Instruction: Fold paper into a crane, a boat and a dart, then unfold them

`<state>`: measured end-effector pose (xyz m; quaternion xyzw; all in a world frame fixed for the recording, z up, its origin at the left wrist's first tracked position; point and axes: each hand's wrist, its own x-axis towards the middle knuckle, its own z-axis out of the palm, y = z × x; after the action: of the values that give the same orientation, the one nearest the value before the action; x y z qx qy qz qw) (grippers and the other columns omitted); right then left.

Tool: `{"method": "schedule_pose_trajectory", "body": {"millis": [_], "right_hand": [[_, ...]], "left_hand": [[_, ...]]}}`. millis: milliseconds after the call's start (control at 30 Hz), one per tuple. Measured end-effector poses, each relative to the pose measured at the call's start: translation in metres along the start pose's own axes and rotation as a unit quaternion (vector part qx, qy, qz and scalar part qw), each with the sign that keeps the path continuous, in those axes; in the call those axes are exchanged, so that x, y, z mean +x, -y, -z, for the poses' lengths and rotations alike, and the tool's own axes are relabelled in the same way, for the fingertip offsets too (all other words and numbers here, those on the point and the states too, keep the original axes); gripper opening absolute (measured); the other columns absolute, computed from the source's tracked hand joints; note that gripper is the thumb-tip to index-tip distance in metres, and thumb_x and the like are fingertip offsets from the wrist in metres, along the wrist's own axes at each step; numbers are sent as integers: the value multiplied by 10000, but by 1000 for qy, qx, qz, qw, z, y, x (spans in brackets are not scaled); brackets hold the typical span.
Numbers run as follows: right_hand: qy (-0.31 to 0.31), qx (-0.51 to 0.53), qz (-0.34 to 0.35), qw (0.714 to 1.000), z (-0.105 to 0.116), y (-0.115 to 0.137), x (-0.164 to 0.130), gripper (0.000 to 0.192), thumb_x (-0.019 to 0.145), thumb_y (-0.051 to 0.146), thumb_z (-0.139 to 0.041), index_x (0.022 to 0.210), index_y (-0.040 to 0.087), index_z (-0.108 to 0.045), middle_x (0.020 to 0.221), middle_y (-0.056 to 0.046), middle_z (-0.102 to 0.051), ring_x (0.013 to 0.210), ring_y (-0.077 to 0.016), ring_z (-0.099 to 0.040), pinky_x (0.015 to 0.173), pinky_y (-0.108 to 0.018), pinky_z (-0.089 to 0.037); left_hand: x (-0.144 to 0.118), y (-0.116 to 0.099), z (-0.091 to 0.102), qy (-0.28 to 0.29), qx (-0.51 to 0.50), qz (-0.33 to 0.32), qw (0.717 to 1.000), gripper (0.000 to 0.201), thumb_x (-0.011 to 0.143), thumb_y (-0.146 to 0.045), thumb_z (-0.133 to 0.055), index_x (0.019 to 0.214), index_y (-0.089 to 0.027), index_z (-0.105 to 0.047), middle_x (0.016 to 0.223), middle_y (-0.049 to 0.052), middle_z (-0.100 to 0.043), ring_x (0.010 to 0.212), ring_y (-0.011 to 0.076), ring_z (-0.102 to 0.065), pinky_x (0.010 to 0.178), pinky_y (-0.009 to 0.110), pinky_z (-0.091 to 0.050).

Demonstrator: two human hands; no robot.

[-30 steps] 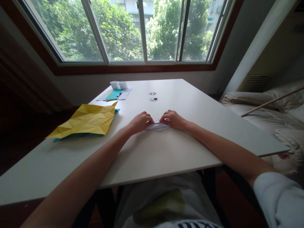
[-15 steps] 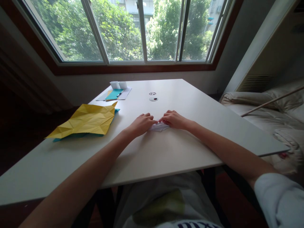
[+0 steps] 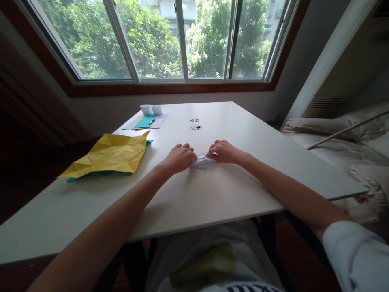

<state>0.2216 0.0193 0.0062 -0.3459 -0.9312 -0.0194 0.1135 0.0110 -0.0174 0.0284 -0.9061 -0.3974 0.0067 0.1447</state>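
White table (image 3: 212, 194) | left hand (image 3: 179, 157), right hand (image 3: 223, 151) pinching folded white paper (image 3: 203, 162), seemingly | yellow sheet (image 3: 112, 154) left

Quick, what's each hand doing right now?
Left hand: fingers curled, pressing on the left end of the small folded white paper.
Right hand: fingers curled, pressing on the paper's right end.

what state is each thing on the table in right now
white paper: folded small, flat on table, pinched at both ends
left hand: grip on paper's left end
right hand: grip on paper's right end
yellow sheet: creased, unfolded, lying over teal sheet
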Motion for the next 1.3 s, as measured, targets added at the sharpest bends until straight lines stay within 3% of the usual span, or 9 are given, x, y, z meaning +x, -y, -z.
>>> {"method": "schedule_pose_trajectory", "body": {"millis": [300, 567, 767, 1000, 1133, 1300], "right_hand": [[-24, 45, 11, 999, -3, -5, -2, 201, 827, 242, -525, 907, 212, -707, 914, -54, -688, 855, -186, -537, 737, -290, -368], [-55, 79, 7, 995, -10, -8, -1, 204, 835, 244, -512, 880, 182, -702, 854, -57, -685, 820, -173, -550, 757, -280, -391], [-57, 87, 6, 995, -12, -9, -1, 196, 834, 219, -509, 872, 183, -698, 842, -51, -681, 807, -167, -546, 751, -272, -392], [-56, 77, 9, 995, -11, -9, 0, 193, 840, 245, -510, 860, 174, -689, 808, -62, -664, 789, -161, -544, 719, -263, -376], [-60, 73, -13, 995, -11, -7, 3, 228, 850, 296, -497, 794, 158, -670, 745, -62, -634, 753, -148, -533, 682, -249, -367], [-63, 111, -66, 990, -13, -4, 5, 252, 824, 354, -529, 721, 148, -632, 721, -35, -606, 662, -110, -496, 604, -219, -337]], "left_hand": [[-5, 7, 0, 25, -8, 32, 999, 256, 801, -185, -427, 778, -213, -681, 844, 56, -673, 888, 216, -521, 690, 317, -344], [-10, 7, 15, 71, 17, 91, 993, 267, 810, -219, -423, 761, -180, -683, 859, 94, -672, 897, 239, -535, 705, 331, -363], [-8, 16, 6, 17, -32, 160, 987, 300, 825, -256, -386, 857, -208, -681, 881, 63, -678, 871, 223, -568, 704, 311, -390], [-1, 2, -7, 7, -169, 258, 951, 452, 797, -570, -384, 855, -239, -687, 890, 41, -682, 788, 203, -602, 566, 255, -384], [-2, -4, -3, 9, -208, 239, 948, 593, 708, -726, -378, 871, -249, -690, 887, 39, -676, 791, 216, -602, 570, 263, -404], [-2, -4, -5, 1, -181, 223, 958, 511, 690, -677, -466, 859, -250, -689, 886, 43, -660, 798, 218, -600, 588, 269, -417]]}}
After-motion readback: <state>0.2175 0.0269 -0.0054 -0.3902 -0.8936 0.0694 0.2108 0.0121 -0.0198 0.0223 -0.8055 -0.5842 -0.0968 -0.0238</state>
